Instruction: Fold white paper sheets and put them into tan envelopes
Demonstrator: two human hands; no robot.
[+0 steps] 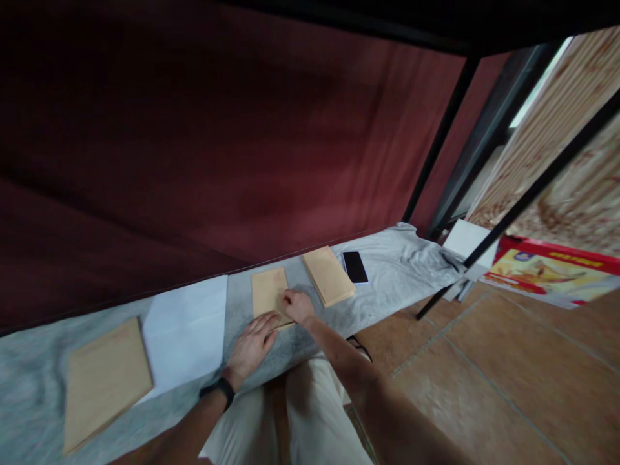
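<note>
A tan envelope (268, 290) lies flat on the grey cloth-covered table (397, 271) in front of me. My left hand (252, 345), with a black band on the wrist, rests flat on the envelope's near edge, fingers spread. My right hand (298, 305) presses with curled fingers on the envelope's right side. A stack of tan envelopes (328, 276) sits just to the right, apart from my hands. A white sheet of paper (186, 329) lies left of the envelope.
A black phone (355, 267) lies beside the stack. Another tan envelope pile (104, 381) sits far left. A dark red curtain hangs behind the table. Black frame poles, a white board and a red-yellow box (547, 271) stand at the right over a tiled floor.
</note>
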